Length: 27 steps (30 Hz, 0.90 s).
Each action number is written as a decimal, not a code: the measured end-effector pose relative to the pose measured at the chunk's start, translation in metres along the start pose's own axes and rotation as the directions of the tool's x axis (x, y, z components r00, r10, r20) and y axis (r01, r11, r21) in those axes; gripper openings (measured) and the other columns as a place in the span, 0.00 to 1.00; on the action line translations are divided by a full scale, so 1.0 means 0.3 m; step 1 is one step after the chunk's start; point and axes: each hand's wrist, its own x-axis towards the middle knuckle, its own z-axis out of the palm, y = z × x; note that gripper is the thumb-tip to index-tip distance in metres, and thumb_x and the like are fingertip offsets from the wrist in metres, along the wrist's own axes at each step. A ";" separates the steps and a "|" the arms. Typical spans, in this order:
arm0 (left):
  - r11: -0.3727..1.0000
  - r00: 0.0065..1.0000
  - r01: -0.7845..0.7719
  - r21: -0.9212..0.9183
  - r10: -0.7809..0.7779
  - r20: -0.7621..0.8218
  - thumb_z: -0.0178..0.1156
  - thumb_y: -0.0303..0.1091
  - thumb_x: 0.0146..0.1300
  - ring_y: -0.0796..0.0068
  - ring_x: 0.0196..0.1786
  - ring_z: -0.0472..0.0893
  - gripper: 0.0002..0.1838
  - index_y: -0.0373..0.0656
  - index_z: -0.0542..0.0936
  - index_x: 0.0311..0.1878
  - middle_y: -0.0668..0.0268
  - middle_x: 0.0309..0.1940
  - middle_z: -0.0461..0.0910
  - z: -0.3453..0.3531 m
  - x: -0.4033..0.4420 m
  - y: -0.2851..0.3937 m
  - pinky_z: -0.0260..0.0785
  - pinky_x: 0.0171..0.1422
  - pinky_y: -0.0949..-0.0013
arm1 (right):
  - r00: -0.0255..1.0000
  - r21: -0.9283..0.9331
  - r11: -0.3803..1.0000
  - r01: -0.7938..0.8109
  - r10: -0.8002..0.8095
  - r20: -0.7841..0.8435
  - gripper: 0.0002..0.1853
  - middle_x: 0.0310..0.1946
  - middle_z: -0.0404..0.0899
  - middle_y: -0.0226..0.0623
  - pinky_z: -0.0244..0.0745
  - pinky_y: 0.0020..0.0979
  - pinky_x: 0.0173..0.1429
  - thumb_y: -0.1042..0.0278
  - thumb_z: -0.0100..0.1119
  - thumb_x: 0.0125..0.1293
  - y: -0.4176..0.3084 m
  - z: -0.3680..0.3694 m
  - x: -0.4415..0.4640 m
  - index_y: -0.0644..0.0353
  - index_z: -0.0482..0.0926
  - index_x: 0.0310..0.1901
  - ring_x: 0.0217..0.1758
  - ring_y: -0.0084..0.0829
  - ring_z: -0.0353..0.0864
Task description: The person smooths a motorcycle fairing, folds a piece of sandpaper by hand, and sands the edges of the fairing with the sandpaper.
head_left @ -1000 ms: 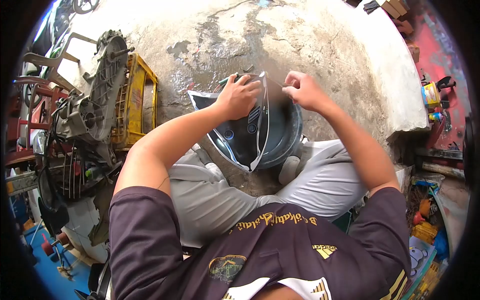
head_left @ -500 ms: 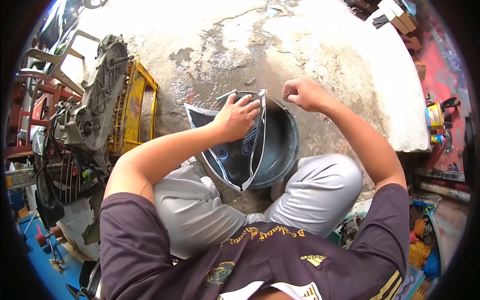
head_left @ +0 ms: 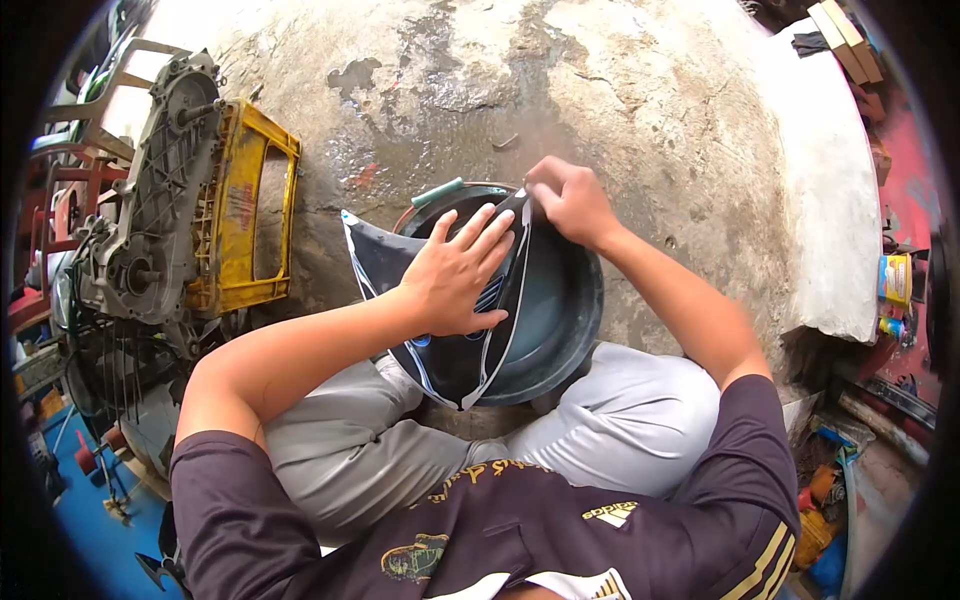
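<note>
A black panel with white edges and blue markings [head_left: 455, 365], which looks like a motorcycle fairing, lies across a dark bucket [head_left: 565, 345] between my knees. My left hand [head_left: 452, 272] rests on the panel with its fingers spread. At the panel's far tip, my right hand [head_left: 572, 205] has its fingers pinched together against the edge. Whatever those fingers hold is hidden or too small to make out. The bucket's wire handle has a green grip [head_left: 437, 192] and lies beyond the panel.
To the left, a metal engine casing [head_left: 165, 190] leans by a yellow crate [head_left: 243, 215]. Wet, rough concrete [head_left: 670, 130] stretches ahead. A pale raised ledge [head_left: 835, 200] runs along the right, with a yellow can [head_left: 895, 279] beyond it.
My right hand has come in from the right to the panel's far tip. My left hand has slid slightly toward me on the panel, its fingers spread wider.
</note>
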 end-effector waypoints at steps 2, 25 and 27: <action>1.000 1.000 0.003 -0.015 -0.003 -0.010 0.65 0.71 0.62 0.52 0.90 0.53 0.55 0.36 0.68 0.81 0.53 0.88 0.57 0.008 0.005 -0.002 0.47 0.87 0.39 | 0.994 0.001 0.996 0.085 -0.085 -0.066 0.08 0.39 0.89 0.54 0.84 0.45 0.49 0.71 0.64 0.69 0.020 0.017 0.000 0.65 0.85 0.46 0.44 0.53 0.91; 0.998 0.994 -0.008 -0.065 0.000 -0.112 0.69 0.68 0.58 0.51 0.88 0.59 0.54 0.37 0.72 0.79 0.52 0.85 0.63 0.023 -0.014 -0.005 0.52 0.85 0.40 | 0.994 -0.094 0.990 0.106 -0.104 0.027 0.08 0.38 0.87 0.56 0.83 0.47 0.49 0.77 0.61 0.65 0.010 -0.009 0.042 0.64 0.83 0.45 0.44 0.58 0.89; 0.998 0.992 -0.011 -0.070 0.001 -0.130 0.70 0.67 0.58 0.51 0.88 0.59 0.53 0.37 0.73 0.79 0.53 0.84 0.64 0.027 -0.011 -0.003 0.53 0.84 0.40 | 0.989 -0.077 0.987 0.144 -0.140 0.053 0.08 0.38 0.87 0.56 0.83 0.46 0.49 0.77 0.61 0.65 -0.004 0.018 0.024 0.64 0.83 0.45 0.44 0.58 0.89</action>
